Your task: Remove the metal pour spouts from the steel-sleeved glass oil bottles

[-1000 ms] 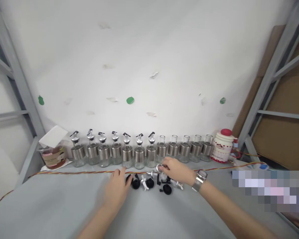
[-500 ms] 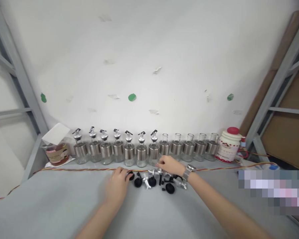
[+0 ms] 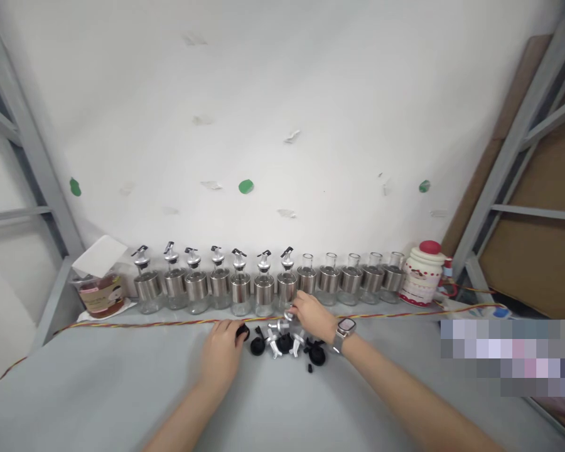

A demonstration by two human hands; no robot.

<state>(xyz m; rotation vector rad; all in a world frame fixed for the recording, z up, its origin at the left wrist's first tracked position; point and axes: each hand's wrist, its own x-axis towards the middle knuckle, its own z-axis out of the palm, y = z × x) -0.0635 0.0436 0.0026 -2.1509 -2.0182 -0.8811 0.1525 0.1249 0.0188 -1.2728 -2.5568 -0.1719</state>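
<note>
A row of glass bottles with steel collars stands along the wall. The left several, such as the capped bottle (image 3: 263,290), carry pourer tops; the right several, such as the open bottle (image 3: 306,278), have bare necks. A pile of loose pourer parts (image 3: 282,343), black and silver, lies in front of them on the grey table (image 3: 98,389). My left hand (image 3: 221,355) pinches a black cap (image 3: 242,331) at the pile's left edge. My right hand (image 3: 311,317), with a watch on its wrist, grips a silver pourer (image 3: 290,312) just in front of the bottle row.
A red-and-yellow twisted cable (image 3: 145,324) runs across the table before the bottles. A plastic jar with a white lid (image 3: 98,285) stands at the left end, a white-and-red ceramic pot (image 3: 421,273) at the right. Grey metal rack posts (image 3: 494,188) flank both sides.
My right hand has drawn left and toward the bottles, lifting a silver pourer off the pile. My left hand has closed in on the black cap at the pile's left edge.
</note>
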